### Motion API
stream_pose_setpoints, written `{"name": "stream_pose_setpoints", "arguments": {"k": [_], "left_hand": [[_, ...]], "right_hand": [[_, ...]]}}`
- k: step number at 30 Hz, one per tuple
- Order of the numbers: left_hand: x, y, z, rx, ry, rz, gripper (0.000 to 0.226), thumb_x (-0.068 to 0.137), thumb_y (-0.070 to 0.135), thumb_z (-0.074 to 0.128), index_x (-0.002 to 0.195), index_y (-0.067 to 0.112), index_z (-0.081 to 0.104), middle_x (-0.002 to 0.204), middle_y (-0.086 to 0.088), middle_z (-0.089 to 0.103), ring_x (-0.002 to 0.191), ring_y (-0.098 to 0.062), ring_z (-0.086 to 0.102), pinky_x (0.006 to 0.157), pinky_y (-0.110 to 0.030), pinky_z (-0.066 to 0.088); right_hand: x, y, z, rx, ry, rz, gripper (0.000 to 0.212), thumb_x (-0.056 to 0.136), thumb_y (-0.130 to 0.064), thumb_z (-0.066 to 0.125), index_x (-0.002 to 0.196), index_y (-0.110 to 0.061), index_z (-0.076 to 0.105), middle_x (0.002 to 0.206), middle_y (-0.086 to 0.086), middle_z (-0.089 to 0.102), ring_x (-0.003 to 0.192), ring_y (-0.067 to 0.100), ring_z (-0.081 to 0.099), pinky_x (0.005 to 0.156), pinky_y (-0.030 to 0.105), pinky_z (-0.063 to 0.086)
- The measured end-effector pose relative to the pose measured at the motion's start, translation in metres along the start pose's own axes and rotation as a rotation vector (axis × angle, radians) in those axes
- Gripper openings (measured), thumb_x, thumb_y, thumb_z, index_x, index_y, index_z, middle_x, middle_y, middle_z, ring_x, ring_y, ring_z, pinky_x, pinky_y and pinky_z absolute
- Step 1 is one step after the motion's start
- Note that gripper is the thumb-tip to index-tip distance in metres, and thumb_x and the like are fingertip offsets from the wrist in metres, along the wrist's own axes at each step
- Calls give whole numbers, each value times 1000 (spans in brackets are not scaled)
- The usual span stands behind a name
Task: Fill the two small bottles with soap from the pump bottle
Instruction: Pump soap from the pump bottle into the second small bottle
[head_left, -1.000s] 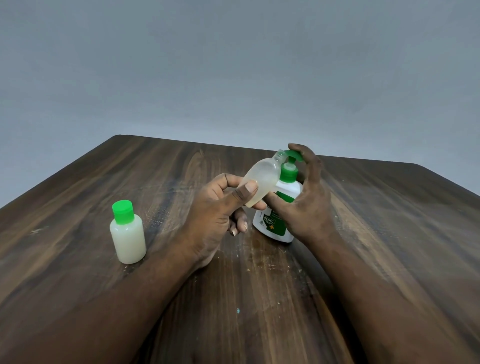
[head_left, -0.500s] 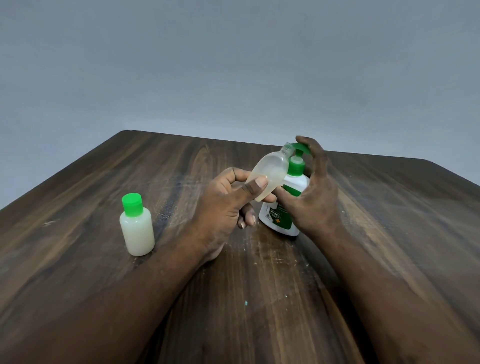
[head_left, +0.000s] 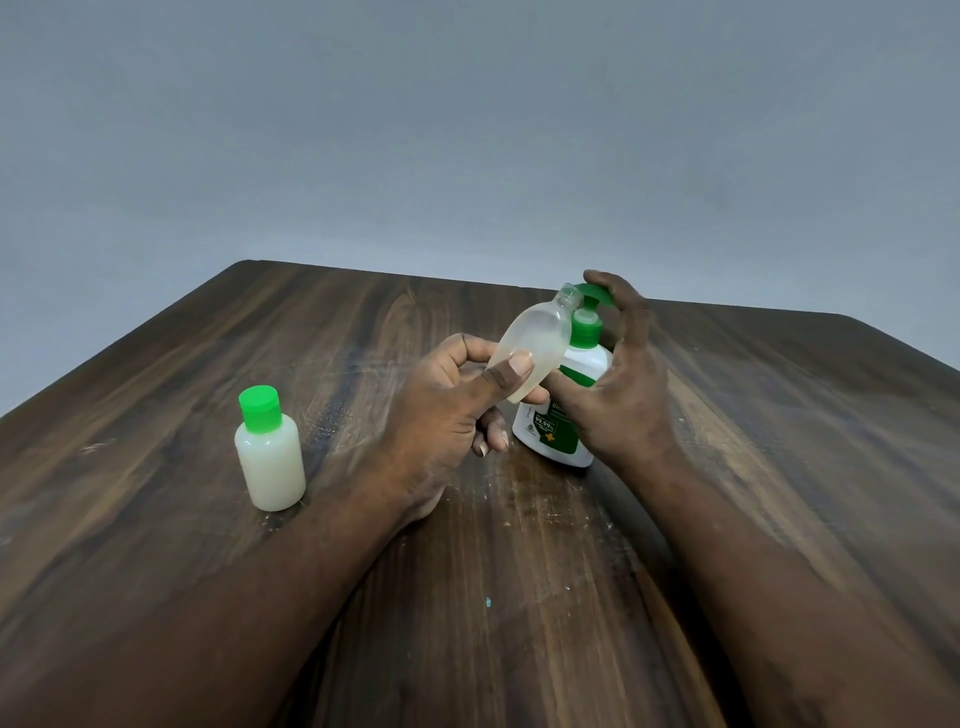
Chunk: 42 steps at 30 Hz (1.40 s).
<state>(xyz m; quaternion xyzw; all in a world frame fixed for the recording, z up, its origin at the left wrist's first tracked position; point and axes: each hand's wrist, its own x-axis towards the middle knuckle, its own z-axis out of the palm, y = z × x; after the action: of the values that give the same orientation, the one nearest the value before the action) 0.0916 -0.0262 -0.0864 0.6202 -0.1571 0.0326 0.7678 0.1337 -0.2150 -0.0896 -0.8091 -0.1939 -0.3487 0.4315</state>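
Observation:
My left hand (head_left: 452, 405) pinches an uncapped, translucent small bottle (head_left: 535, 348), tilted so its open neck sits right under the green spout of the pump bottle (head_left: 563, 410). That pump bottle is white with a green label and stands on the wooden table (head_left: 519, 571). My right hand (head_left: 623, 384) wraps around its right side, with a finger resting on top of the green pump head. A second small bottle (head_left: 270, 452), filled with whitish soap and closed with a green cap, stands upright to the left, apart from both hands.
The dark wooden table ends at a far edge (head_left: 519, 283) just behind the pump bottle, with a plain grey wall beyond. My forearms stretch across the near half of the table.
The view has shifted slightly, so everything sits a little lower and to the right in frame. Both hands keep the same hold on the open small bottle and the pump bottle.

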Motion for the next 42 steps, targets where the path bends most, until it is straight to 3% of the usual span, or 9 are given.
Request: {"name": "stream_pose_setpoints", "arguments": {"k": [8, 13, 20, 24, 26, 31, 34, 37, 42], "left_hand": [[0, -1, -1, 24, 12, -4, 42, 91, 38, 71, 115, 5, 60, 96, -15, 80, 47, -15, 53, 44, -22, 42], [0, 0, 0, 26, 9, 3, 39, 95, 36, 70, 115, 4, 60, 97, -14, 81, 48, -16, 53, 45, -24, 42], [0, -1, -3, -6, 7, 12, 30, 95, 34, 70, 105, 7, 61, 93, -17, 80, 45, -13, 53, 43, -21, 41], [-1, 3, -1, -32, -9, 16, 33, 90, 39, 71, 102, 9, 62, 92, -16, 80, 45, -13, 53, 44, -21, 41], [-1, 3, 0, -37, -14, 23, 35, 89, 40, 71, 103, 9, 62, 93, -17, 80, 46, -14, 54, 44, -22, 41], [-1, 1, -1, -31, -11, 27, 33, 92, 39, 70, 103, 9, 62, 93, -17, 80, 46, -14, 53, 45, -22, 40], [-1, 1, -3, -24, -5, 25, 33, 90, 39, 71, 102, 9, 61, 91, -17, 80, 46, -14, 54, 44, -21, 40], [-1, 3, -1, -10, -15, 27, 34, 89, 41, 71, 102, 11, 61, 92, -16, 80, 46, -14, 54, 45, -23, 41], [-2, 3, 1, 11, -21, 23, 37, 95, 39, 69, 110, 6, 61, 97, -16, 80, 46, -15, 53, 45, -24, 39]], "right_hand": [[-1, -1, 2, 6, 26, -1, 85, 77, -25, 94, 146, -30, 43, 111, -35, 59, 103, -18, 61, 80, 1, 45], [0, -4, -1, 15, -5, -19, 89, 77, -25, 91, 149, -37, 39, 117, -48, 56, 108, -7, 67, 82, 8, 51], [0, 1, 1, 10, 11, 17, 75, 80, -29, 92, 137, -33, 45, 111, -54, 52, 104, -21, 59, 81, 2, 46], [0, 0, 1, 3, 22, -4, 85, 78, -23, 94, 146, -30, 44, 112, -38, 61, 106, -10, 66, 82, 7, 50], [1, -2, 1, -2, 11, -18, 90, 78, -22, 94, 149, -33, 41, 117, -40, 60, 108, -5, 67, 85, 12, 54], [1, 1, 1, 8, -2, -2, 83, 80, -23, 94, 143, -36, 42, 114, -52, 55, 105, -17, 62, 81, 3, 47], [1, 3, 2, -10, 14, 19, 76, 79, -26, 93, 139, -26, 47, 107, -40, 59, 102, -25, 57, 79, -1, 44], [1, -2, 2, -16, 26, -2, 81, 79, -27, 93, 143, -30, 43, 111, -35, 58, 104, -22, 59, 79, 1, 46], [1, -8, 2, -23, 25, -34, 88, 80, -32, 92, 151, -31, 39, 122, -54, 48, 111, -16, 59, 87, 9, 50]]}}
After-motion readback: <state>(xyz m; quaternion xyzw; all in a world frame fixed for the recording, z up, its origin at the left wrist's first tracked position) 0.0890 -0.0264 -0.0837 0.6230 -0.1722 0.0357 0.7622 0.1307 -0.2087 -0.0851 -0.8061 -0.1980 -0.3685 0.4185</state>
